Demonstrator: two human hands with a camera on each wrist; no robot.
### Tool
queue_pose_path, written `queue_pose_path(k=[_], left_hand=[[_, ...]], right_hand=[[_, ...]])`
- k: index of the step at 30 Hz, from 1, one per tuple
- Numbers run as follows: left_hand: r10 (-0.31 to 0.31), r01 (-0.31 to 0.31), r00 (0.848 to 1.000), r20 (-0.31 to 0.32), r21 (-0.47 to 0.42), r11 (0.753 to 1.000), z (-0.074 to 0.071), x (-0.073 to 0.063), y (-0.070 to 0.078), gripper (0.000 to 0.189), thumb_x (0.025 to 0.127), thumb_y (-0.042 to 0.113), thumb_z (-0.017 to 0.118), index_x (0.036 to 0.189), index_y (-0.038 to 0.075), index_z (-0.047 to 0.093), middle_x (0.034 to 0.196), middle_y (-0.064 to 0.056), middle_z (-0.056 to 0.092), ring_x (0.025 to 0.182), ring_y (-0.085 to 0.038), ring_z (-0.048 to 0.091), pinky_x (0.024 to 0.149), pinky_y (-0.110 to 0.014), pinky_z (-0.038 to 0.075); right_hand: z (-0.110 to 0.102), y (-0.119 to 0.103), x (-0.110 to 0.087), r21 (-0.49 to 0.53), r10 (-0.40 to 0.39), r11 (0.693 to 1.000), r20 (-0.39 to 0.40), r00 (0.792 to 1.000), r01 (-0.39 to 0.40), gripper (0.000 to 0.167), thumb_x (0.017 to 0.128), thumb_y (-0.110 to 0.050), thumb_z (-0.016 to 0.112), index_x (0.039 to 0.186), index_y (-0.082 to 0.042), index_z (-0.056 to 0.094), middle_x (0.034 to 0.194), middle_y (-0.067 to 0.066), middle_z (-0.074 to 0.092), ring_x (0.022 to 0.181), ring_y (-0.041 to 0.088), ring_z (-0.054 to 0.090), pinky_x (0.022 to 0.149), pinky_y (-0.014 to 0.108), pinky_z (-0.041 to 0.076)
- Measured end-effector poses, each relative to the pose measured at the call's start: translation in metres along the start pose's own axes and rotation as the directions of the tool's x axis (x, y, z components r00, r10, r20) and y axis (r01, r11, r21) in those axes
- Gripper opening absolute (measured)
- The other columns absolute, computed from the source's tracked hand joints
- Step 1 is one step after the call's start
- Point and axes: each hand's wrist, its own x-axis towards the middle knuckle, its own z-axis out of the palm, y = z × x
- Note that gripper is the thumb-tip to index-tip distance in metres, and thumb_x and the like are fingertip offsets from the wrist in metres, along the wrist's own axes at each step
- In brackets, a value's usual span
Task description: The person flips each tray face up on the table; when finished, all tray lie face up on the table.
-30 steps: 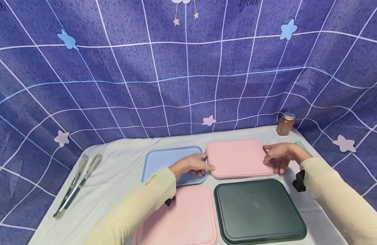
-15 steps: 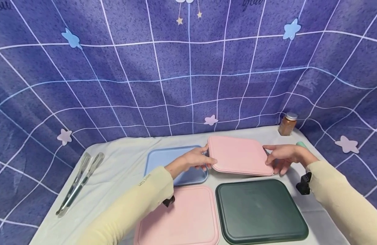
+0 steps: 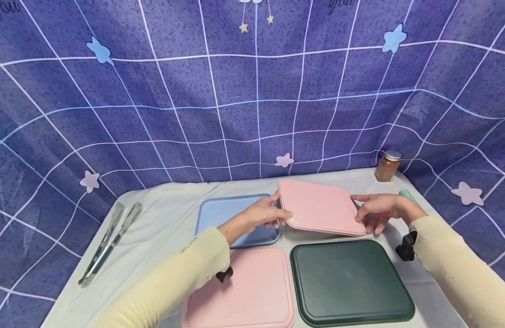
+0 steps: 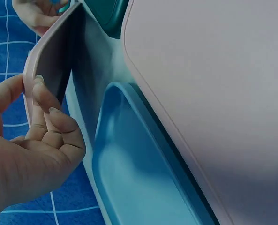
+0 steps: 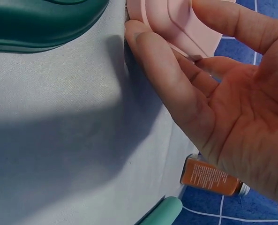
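A pink rectangular tray (image 3: 318,205) with rounded corners is tilted at the back of the table, its left side raised and its right side low. My left hand (image 3: 262,214) pinches its left edge, thumb on top and fingers underneath, as the left wrist view shows. At the opposite end, my right hand (image 3: 379,210) holds the right edge, fingers curled close over the cloth. Partly behind my left hand lies a blue tray (image 3: 219,209). Nearer me are a second pink tray (image 3: 252,296), partly covered by my left sleeve, and a dark green tray (image 3: 351,280).
Metal tongs (image 3: 109,246) lie at the left of the white-covered table (image 3: 162,218). A jar of brown contents with a silver lid (image 3: 388,166) stands at the back right corner, with a mint-green rounded object (image 5: 164,211) nearby. A purple curtain (image 3: 219,114) surrounds the back and sides.
The held pink tray was lying flat a second ago; my left hand has raised its left side, so it now slopes down to the right. My right hand has stayed at its right edge.
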Motion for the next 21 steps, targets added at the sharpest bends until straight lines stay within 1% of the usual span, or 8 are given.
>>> queue_pose_path(k=[2,6,8,11,15,18,21], left_hand=[[0.007,-0.007,1.000,-0.005,-0.003,1.000,0.000,0.000,0.002,0.101,0.089,0.028,0.075,0.162,0.014,0.006,0.073,-0.001,0.067,0.057,-0.009,0.055,0.051,-0.020,0.035],[0.042,-0.042,0.999,-0.023,0.001,0.999,0.000,0.000,0.008,0.103,0.088,0.029,0.075,0.163,0.018,0.006,0.072,0.000,0.065,0.057,-0.009,0.055,0.053,-0.022,0.035],[0.060,-0.060,0.998,-0.028,0.009,0.998,0.000,0.000,0.013,0.104,0.087,0.030,0.076,0.163,0.020,0.005,0.072,0.001,0.065,0.058,-0.010,0.055,0.053,-0.023,0.034],[0.068,-0.067,0.997,-0.030,0.028,0.997,-0.002,-0.002,0.023,0.106,0.086,0.032,0.076,0.163,0.021,0.004,0.072,0.001,0.065,0.059,-0.010,0.054,0.052,-0.022,0.034],[0.077,-0.075,0.996,-0.038,0.046,0.996,-0.005,-0.005,0.035,0.107,0.084,0.030,0.076,0.163,0.019,0.004,0.070,0.002,0.064,0.059,-0.010,0.053,0.054,-0.023,0.035],[0.091,-0.089,0.995,-0.039,0.049,0.995,-0.004,-0.006,0.040,0.107,0.084,0.027,0.074,0.163,0.016,0.003,0.068,0.002,0.063,0.059,-0.011,0.052,0.053,-0.023,0.034],[0.113,-0.110,0.993,-0.040,0.061,0.992,-0.004,-0.006,0.044,0.106,0.084,0.026,0.073,0.163,0.016,0.002,0.066,0.002,0.061,0.058,-0.011,0.051,0.051,-0.021,0.032]], right_hand=[[0.000,0.000,0.001,0.000,-0.001,1.000,0.003,1.000,0.001,0.104,0.088,-0.018,0.065,0.160,-0.008,-0.009,0.087,0.012,0.065,0.068,0.019,0.070,0.060,0.037,0.060],[0.001,-0.002,0.002,0.011,-0.015,1.000,0.021,1.000,0.015,0.103,0.088,-0.017,0.064,0.160,-0.009,-0.009,0.087,0.012,0.067,0.071,0.019,0.071,0.061,0.036,0.060],[0.001,-0.002,0.004,0.025,-0.023,0.999,0.031,0.999,0.022,0.103,0.088,-0.017,0.064,0.160,-0.010,-0.009,0.089,0.012,0.067,0.073,0.019,0.071,0.062,0.036,0.061],[0.001,-0.003,0.005,0.046,-0.032,0.998,0.043,0.999,0.030,0.103,0.088,-0.016,0.064,0.160,-0.010,-0.009,0.096,0.012,0.068,0.076,0.019,0.071,0.064,0.037,0.061],[0.002,-0.004,0.009,0.068,-0.045,0.997,0.054,0.998,0.041,0.102,0.089,-0.016,0.063,0.161,-0.011,-0.009,0.102,0.013,0.067,0.079,0.020,0.071,0.066,0.039,0.061],[0.003,-0.004,0.011,0.068,-0.047,0.997,0.056,0.997,0.043,0.101,0.089,-0.016,0.063,0.161,-0.011,-0.009,0.101,0.013,0.067,0.080,0.021,0.071,0.066,0.039,0.061],[0.003,-0.005,0.012,0.064,-0.044,0.997,0.056,0.997,0.041,0.102,0.089,-0.016,0.063,0.161,-0.011,-0.009,0.099,0.012,0.068,0.081,0.021,0.070,0.066,0.040,0.061]])
